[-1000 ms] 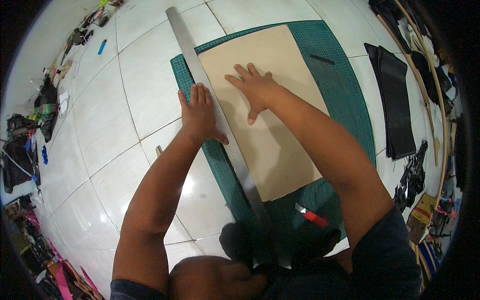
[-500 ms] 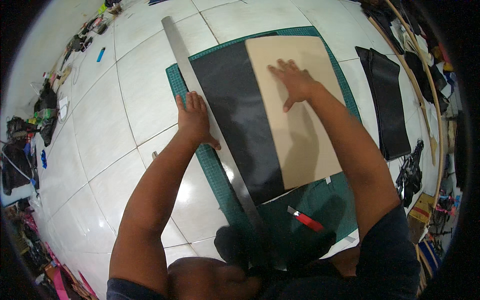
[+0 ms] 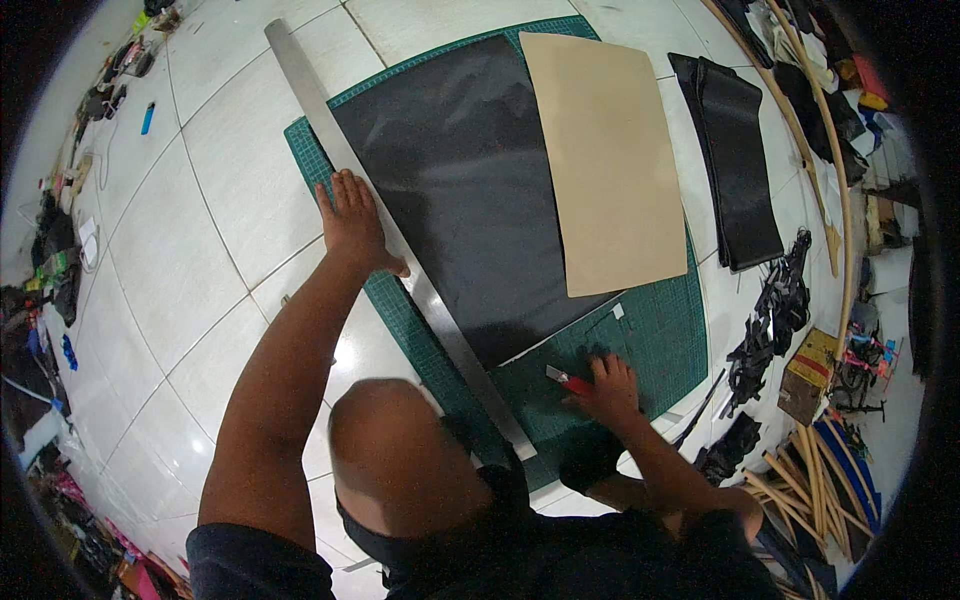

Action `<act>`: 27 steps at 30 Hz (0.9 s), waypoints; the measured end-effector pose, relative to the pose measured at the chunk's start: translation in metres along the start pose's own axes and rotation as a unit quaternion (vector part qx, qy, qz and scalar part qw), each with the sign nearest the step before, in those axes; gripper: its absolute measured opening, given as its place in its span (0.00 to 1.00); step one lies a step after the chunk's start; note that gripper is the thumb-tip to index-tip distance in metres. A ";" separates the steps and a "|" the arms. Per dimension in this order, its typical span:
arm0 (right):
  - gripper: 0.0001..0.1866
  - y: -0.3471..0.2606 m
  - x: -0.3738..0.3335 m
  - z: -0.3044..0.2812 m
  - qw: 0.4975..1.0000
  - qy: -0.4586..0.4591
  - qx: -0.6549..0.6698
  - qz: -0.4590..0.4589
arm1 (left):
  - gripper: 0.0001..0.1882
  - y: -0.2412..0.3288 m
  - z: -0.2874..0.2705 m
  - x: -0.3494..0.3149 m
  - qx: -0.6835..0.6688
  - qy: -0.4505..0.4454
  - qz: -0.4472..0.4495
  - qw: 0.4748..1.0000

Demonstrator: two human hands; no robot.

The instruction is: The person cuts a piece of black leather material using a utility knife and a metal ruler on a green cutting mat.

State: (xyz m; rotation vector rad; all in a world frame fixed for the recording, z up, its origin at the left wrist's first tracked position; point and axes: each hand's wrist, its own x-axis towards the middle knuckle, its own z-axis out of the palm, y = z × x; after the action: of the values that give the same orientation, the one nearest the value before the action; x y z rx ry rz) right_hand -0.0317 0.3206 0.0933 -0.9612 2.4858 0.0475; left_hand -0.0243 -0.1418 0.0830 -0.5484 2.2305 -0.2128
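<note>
Ruler (image 3: 430, 300): smooth, shiny metal
Black sheet (image 3: 460, 190): leather-like, creased, faint sheen
Tan board (image 3: 610, 160), upper centre: paper-like, smooth, matt
Cutting mat (image 3: 655, 335): matt, plastic-looking
Floor tiles (image 3: 220, 190), left: smooth, glossy
Sticks (image 3: 815, 470), lower right: bare-looking wood

Bare right hand (image 3: 612, 390) moved down to the red-handled utility knife (image 3: 571, 381).
The tan rectangular board (image 3: 612, 165), released, shifted toward two o'clock, exposing more smooth black sheet (image 3: 455, 190).
</note>
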 end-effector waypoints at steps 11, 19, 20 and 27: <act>0.22 0.001 -0.036 0.023 0.976 0.062 0.199 0.057 | 0.83 -0.003 0.012 0.006 0.008 0.039 0.011 0.999; 0.25 -0.145 0.137 -0.067 0.915 0.060 0.392 0.069 | 0.82 -0.007 0.000 0.004 0.011 0.004 0.021 1.000; 0.26 -0.154 0.164 -0.065 0.931 0.036 0.360 0.055 | 0.82 -0.006 0.000 0.004 0.014 0.006 0.025 1.000; 0.16 -0.265 0.310 -0.104 0.972 -0.002 0.235 -0.028 | 0.84 -0.009 0.015 0.011 0.015 0.046 0.024 0.999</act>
State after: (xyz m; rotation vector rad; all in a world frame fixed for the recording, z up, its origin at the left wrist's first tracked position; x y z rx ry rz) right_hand -0.1041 -0.0942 0.0847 -0.8182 2.3051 -0.5328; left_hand -0.0165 -0.1543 0.0680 -0.4777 2.3229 -0.2515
